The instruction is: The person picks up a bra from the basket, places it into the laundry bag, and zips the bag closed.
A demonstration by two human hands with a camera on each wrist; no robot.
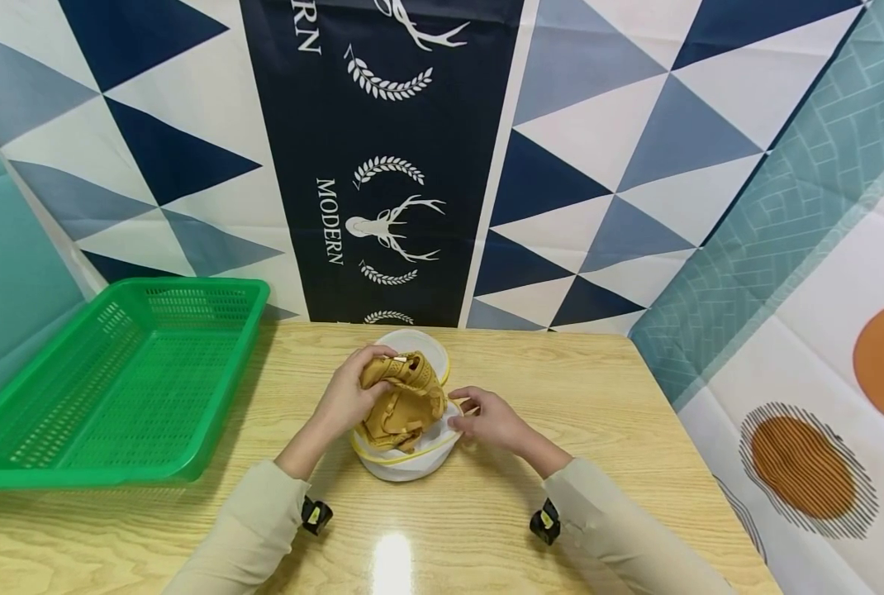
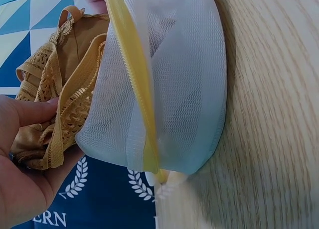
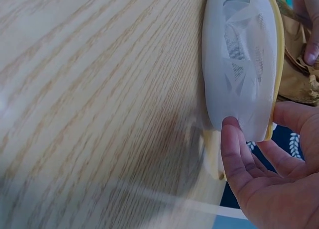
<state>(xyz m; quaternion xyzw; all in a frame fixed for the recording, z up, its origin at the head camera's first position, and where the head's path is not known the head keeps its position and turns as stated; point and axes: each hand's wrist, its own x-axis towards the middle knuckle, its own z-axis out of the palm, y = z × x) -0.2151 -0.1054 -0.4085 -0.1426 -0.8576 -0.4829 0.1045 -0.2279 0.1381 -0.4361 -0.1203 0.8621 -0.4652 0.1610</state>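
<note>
One tan garment with lacy, openwork bands (image 1: 401,417) sits at the mouth of a white mesh bag (image 1: 406,471), its upper part raised above the rim and its lower folds down against the opening; how much of it lies inside I cannot tell. My left hand (image 1: 349,395) has it by the upper edge, thumb on one side of the bunched fabric and fingers on the other, clamped together on the cloth. My right hand (image 1: 492,421) is at the opposite side of the bag, its edge pinched between my fingers, one fingertip pressed to the mesh wall and another at the yellow zip (image 3: 280,55) that runs round the rim. Just behind the garment, a round white flap with yellow edging (image 1: 421,342) lies toward the wall.

All of this rests on a pale wood-grain table (image 1: 561,388). Well to my left stands a green plastic basket (image 1: 140,392) with slotted sides. Light sleeves (image 1: 244,529) cover my forearms, a small black device below each wrist. Beyond the table hangs a cloth (image 1: 382,124) of blue and white triangles, with a dark central panel of antlered heads.
</note>
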